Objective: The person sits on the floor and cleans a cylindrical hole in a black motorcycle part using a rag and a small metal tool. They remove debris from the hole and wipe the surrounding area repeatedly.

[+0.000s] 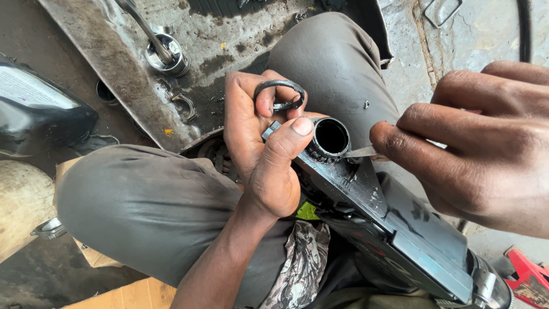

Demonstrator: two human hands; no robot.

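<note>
Closest to you, your right hand (486,143) pinches a small thin metal blade (361,151) between thumb and fingertips, its tip touching the rim of the round opening on the long black metal part (394,223) lying across your lap. That part runs on a diagonal from lower right, where its shiny rounded end sits, up toward the centre, with its open round mouth (330,137) facing up at you; the body is flat-sided, greasy and scuffed. Your left hand (260,143) grips the part just beside the mouth, thumb pressed on the rim, while its fingers also hold a black rubber ring (279,94) above it. Beyond your grey-trousered knees (148,206) lies a dirty metal sheet (114,63) carrying a shiny round socket with a handle (166,54).
</note>
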